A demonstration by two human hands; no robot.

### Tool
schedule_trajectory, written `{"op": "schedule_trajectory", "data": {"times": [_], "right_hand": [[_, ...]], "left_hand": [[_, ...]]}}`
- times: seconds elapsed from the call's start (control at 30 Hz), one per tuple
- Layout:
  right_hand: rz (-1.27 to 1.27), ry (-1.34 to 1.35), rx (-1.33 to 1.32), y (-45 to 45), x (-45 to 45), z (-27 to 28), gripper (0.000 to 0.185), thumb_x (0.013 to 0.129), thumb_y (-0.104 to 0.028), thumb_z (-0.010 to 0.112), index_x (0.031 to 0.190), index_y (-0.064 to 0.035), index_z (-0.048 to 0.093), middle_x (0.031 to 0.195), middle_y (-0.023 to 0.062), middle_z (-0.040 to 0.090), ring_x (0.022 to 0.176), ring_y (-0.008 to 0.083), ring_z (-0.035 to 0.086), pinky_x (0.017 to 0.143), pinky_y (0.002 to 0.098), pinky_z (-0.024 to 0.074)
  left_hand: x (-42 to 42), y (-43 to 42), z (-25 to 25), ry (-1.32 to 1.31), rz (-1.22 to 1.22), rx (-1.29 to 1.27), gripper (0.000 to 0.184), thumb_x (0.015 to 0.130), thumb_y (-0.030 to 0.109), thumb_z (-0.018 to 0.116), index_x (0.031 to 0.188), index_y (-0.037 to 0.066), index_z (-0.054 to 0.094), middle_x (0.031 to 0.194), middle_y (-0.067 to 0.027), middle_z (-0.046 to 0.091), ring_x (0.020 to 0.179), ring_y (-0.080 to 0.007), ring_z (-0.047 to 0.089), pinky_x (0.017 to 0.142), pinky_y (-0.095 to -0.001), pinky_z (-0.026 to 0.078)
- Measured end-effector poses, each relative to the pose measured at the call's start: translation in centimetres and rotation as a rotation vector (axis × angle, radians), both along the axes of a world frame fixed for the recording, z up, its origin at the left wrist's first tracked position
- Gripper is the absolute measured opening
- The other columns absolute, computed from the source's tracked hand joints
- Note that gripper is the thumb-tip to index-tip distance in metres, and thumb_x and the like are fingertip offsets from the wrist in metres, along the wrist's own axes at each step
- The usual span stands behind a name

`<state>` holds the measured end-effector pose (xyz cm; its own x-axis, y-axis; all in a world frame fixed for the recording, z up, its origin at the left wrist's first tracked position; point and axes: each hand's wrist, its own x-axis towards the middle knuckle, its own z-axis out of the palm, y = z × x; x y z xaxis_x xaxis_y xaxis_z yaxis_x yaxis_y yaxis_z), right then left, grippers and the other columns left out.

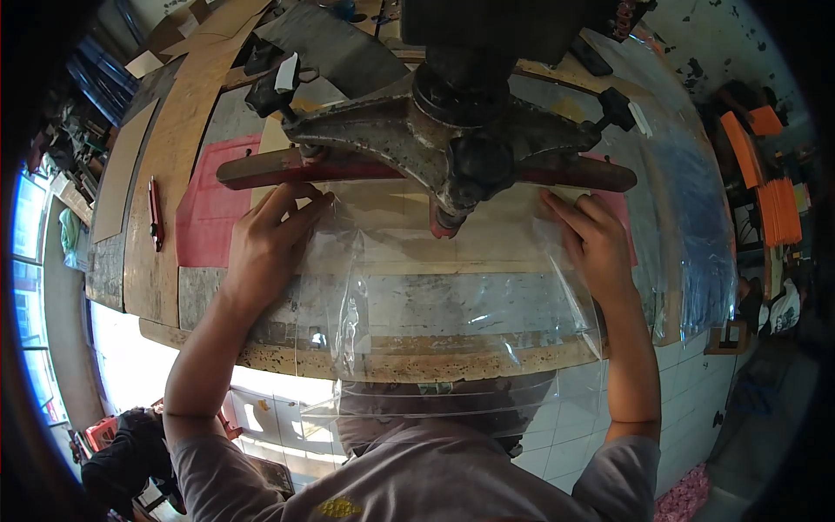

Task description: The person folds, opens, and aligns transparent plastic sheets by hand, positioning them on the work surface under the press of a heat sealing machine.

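A clear plastic sheet [452,309] stretches between my hands and hangs down over the table's front edge toward my body. My left hand [277,230] pinches its far left corner, just in front of the long red-and-dark bar [365,165] of the press. At the far right corner, my right hand [593,233] grips the sheet between thumb and fingers. Above the sheet's far edge stands the dark metal press head [461,130], its arms reaching out to both sides. A pink sheet [209,204] lies flat beneath the bar, partly covered by my left hand.
A red utility knife [155,213] lies on the wooden board at left. Stacked clear plastic [700,235] rests on the table's right side. Orange pieces [777,213] are piled beyond it. The table's front edge [417,365] runs before my body.
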<state>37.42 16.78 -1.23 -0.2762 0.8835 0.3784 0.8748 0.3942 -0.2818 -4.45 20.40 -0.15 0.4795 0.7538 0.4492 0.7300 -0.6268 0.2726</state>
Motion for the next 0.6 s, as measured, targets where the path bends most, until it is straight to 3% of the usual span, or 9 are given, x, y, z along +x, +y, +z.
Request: {"op": "schedule_trajectory", "data": {"times": [0.33, 0.6], "right_hand": [[-0.001, -0.006, 0.016, 0.1, -0.3, 0.2, 0.05, 0.08, 0.008, 0.072, 0.128, -0.0094, 0.075, 0.088, 0.0089, 0.059, 0.084, 0.029, 0.062, 0.074, 0.0432, 0.0519], [0.019, -0.033, 0.072, 0.3, 0.2, -1.0, 0.052, 0.078, 0.013, 0.071, 0.126, -0.0079, 0.076, 0.088, 0.0118, 0.059, 0.083, 0.0288, 0.062, 0.074, 0.0439, 0.0503]], "left_hand": [[-0.1, 0.2, -0.1, 0.057, -0.006, 0.035, 0.037, 0.076, -0.004, 0.074, 0.11, 0.008, 0.077, 0.109, -0.0033, 0.068, 0.082, -0.0209, 0.065, 0.074, -0.0361, 0.058], [-0.7, 0.1, -0.5, 0.058, -0.042, 0.079, 0.033, 0.079, 0.0, 0.072, 0.111, 0.005, 0.076, 0.114, -0.0056, 0.07, 0.1, -0.0246, 0.071, 0.08, -0.0375, 0.061]]}}
